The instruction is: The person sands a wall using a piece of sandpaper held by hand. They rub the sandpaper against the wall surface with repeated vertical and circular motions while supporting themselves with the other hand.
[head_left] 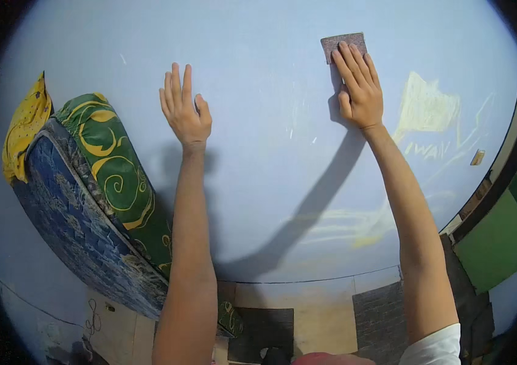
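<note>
A pale blue wall [252, 201] fills most of the head view. High on its right part, my right hand [360, 91] lies with fingers stretched over a small brownish-grey rectangular sheet, apparently sandpaper [334, 45], holding it flat against the wall. Under the hand, the sheet's lower part is hidden. My left hand [186, 112] is raised before the wall on the left, fingers stretched and thumb apart, with nothing in it. Whether it touches the wall I cannot tell. Yellowish chalk-like scribbles [430, 104] mark the wall right of my right hand.
An upended blue mattress [76, 201] leans at the left, beside a green and yellow patterned cushion [112, 164]. Yellow cloth [27, 131] hangs over its top. Dark mats [380, 313] lie on the tan floor [325, 316]. A green door panel [496, 243] stands at the right.
</note>
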{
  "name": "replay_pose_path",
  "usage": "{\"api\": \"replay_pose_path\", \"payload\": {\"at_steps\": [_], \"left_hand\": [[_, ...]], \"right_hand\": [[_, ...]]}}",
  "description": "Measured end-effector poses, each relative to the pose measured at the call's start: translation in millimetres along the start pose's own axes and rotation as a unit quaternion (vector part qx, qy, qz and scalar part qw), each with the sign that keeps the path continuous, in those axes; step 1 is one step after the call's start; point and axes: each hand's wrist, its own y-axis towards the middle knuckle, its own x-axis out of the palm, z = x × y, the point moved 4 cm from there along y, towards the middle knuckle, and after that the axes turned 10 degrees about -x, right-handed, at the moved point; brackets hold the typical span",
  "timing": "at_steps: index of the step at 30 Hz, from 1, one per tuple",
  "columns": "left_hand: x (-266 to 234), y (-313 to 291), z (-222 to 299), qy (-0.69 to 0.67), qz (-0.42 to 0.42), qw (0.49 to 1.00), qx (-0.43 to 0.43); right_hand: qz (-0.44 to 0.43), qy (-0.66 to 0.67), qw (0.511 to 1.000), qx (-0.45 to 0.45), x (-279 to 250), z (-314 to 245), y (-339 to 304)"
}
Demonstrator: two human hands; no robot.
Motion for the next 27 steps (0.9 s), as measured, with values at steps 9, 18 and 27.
{"api": "replay_pose_path", "payload": {"at_steps": [9,18,27], "left_hand": [[5.8,-2.5,-4.6,-0.004,0.005,1.000,0.000],[5.4,-4.2,-4.9,0.009,0.007,1.000,0.000],[-1.0,-2.3,1.1,-0.004,0.008,1.000,-0.006]], "right_hand": [[0.006,-0.009,1.000,-0.008,3.8,2.4,-2.3],[-0.006,0.000,1.000,-0.003,3.2,1.2,-4.2],[-0.015,-0.007,1.000,0.013,-2.6,-3.5,-0.1]]}}
